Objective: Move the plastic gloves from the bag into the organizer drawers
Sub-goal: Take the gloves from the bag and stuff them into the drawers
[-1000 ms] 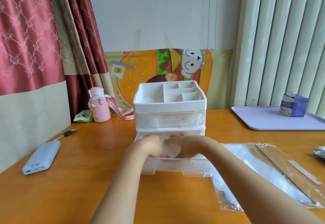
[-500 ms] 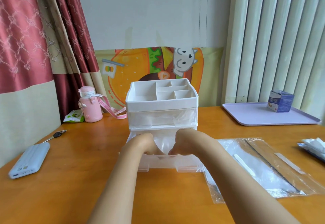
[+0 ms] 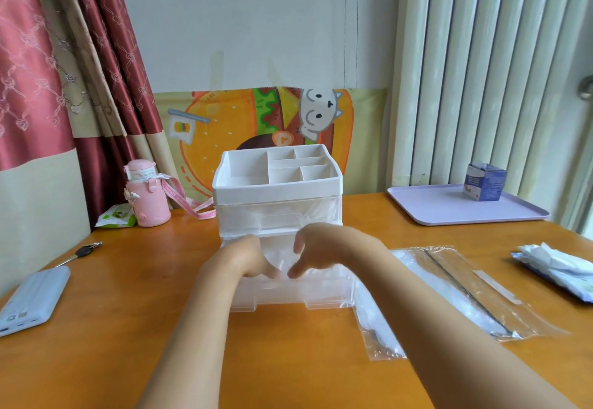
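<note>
Broadly, we take the organizer point(image 3: 278, 203) as our landmark and work down in size from the wooden table point(image 3: 128, 312) that carries it. The organizer stands at the middle of the table, its white divided tray on top, an upper clear drawer point(image 3: 279, 214) pushed in with filmy plastic showing through its front, and the lower drawer point(image 3: 298, 290) pulled out toward us. To the organizer's right and a little nearer us lies the flat clear bag point(image 3: 449, 290), its long axis running away from us and slightly leftward, with pale film showing inside; whether gloves remain in it we cannot tell. Farther right of the organizer sits a lilac tray point(image 3: 449, 213) with a small blue box point(image 3: 484, 182); to its left are a pink bottle point(image 3: 147, 198), a pale power bank point(image 3: 30, 299) and a key point(image 3: 84, 252). Over the open lower drawer our left hand point(image 3: 247, 259) and right hand point(image 3: 316, 248) meet, fingers curled downward and pinching a thin sheet of translucent plastic, the gloves point(image 3: 282, 262), which hangs between them into the drawer. We judge the coming move to be a straight push down: the gloves lie directly below both hands, each about equally near, while the right hand is the closer one to the bag for any later reach.
</note>
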Demonstrator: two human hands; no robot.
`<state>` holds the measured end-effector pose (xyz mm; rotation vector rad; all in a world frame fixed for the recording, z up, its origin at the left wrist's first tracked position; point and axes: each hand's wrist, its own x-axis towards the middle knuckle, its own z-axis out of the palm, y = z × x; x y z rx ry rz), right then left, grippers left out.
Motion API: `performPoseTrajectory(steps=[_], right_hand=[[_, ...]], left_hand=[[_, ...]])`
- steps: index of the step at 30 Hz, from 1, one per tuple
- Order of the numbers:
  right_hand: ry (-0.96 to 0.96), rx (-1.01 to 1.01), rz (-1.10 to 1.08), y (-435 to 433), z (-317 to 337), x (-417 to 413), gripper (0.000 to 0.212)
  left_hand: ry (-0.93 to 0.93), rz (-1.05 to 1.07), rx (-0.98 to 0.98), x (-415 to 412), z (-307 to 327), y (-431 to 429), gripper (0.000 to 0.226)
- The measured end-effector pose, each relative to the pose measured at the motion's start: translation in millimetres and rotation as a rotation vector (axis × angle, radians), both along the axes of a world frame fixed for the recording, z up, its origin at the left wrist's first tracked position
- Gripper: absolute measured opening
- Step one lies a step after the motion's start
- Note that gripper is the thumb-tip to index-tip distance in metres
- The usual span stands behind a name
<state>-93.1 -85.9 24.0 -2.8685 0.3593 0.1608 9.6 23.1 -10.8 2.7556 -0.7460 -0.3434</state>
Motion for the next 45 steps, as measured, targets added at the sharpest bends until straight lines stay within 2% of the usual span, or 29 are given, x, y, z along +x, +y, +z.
performPoseTrajectory(steps=[2,4,7,10,12,16,19,23,26,28,32,36,39,41,43,45], right_hand=[[-0.137,0.056,0.02,-5.6,14.3,-17.3,0.046],[-0.267,0.117,0.026,-16.0,29.3,-38.4,0.034],[-0.4,0.152,-0.006,-46.8,38.4,-66.9,0.02],[-0.465,0.105,-0.148,-89.5,32.3,-90.7,0.035],[-0.486,0.05,-0.26,-120.2,21.9,-103.9,0.043],[-0.451,0.113,-0.428,-176.1,-8.6,-125.3,0.039],[-0.233,0.238,-0.539,-211.5,-39.5,-130.5,0.026],[-0.029,0.262,-0.588,-233.5,-79.9,-134.7,0.03],[-0.117,0.265,-0.63,-242.8,-102.8,-138.6,0.04],[-0.197,0.273,-0.682,-253.0,-108.9,-142.2,0.038],[-0.122,0.38,-0.567,-259.7,-107.0,-147.7,0.023],[-0.107,0.386,-0.494,-247.7,-109.6,-137.8,0.015],[-0.132,0.392,-0.435,-238.6,-111.8,-132.3,0.021],[-0.152,0.366,-0.446,-235.6,-113.8,-130.4,0.019],[-0.192,0.371,-0.502,-234.8,-117.6,-129.8,0.013],[-0.245,0.391,-0.553,-234.6,-120.2,-130.3,0.008]], left_hand=[[-0.023,0.013,-0.012,-10.4,14.3,2.1,0.064],[-0.107,0.001,-0.062,-23.7,27.1,5.1,0.052],[-0.275,-0.132,-0.338,-53.8,39.6,1.4,0.035],[-0.303,-0.328,-0.688,-95.7,42.9,-18.7,0.019],[-0.289,-0.439,-0.773,-114.7,32.3,-38.9,0.031],[-0.195,-0.535,-0.72,-132.3,-1.0,-83.0,0.033],[-0.09,-0.55,-0.615,-135.1,-26.0,-116.5,0.029],[-0.042,-0.486,-0.443,-126.0,-63.7,-147.8,0.025],[-0.023,-0.463,-0.315,-119.8,-87.4,-160.4,0.048],[-0.047,-0.437,-0.199,-117.5,-101.2,-164.8,0.064],[-0.073,-0.417,-0.022,-118.9,-117.4,-167.3,0.073],[-0.097,-0.408,-0.003,-119.3,-120.1,-168.1,0.071],[-0.092,-0.399,-0.01,-118.0,-122.5,-167.8,0.073],[-0.079,-0.399,-0.013,-118.7,-121.1,-167.4,0.086],[-0.073,-0.402,-0.029,-120.8,-119.1,-166.9,0.108],[-0.096,-0.379,-0.033,-120.7,-118.2,-166.3,0.115]])
